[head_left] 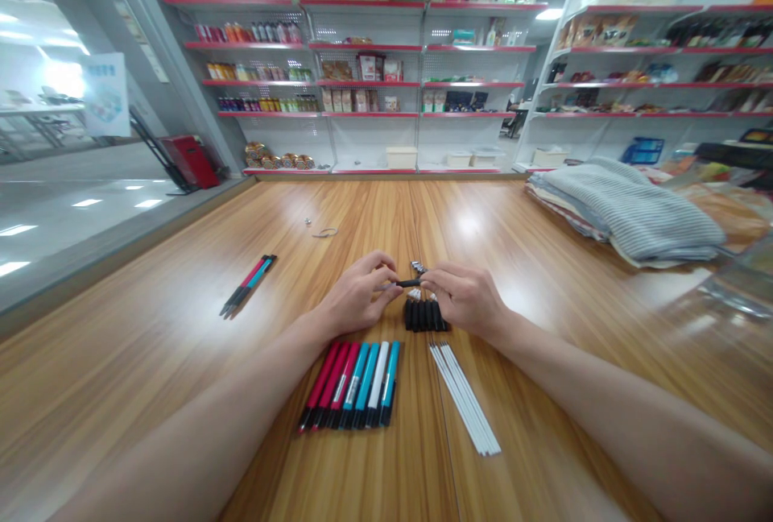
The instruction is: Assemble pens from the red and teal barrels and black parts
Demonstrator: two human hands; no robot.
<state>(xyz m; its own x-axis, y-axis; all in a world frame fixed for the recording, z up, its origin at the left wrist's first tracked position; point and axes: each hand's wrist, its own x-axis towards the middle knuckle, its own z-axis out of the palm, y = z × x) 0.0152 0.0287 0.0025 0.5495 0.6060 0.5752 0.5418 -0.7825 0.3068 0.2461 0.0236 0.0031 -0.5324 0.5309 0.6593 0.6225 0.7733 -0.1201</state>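
Observation:
My left hand (357, 294) and my right hand (462, 296) meet above the wooden table (181, 361), both pinching a small black pen part (409, 283) held level between their fingertips. Just below it lies a row of black pen tips (426, 316). A few small silver pieces (418, 267) sit just beyond the hands. Nearer to me, a row of red, teal and white pen barrels (356, 383) lies side by side, and a bundle of thin white refills (464, 395) lies to its right.
Two finished pens, red and teal (249, 284), lie to the left. A small ring and a wire loop (324, 232) lie farther back. Folded striped cloths (628, 212) are stacked at the right. Shop shelves (362, 79) stand behind the table.

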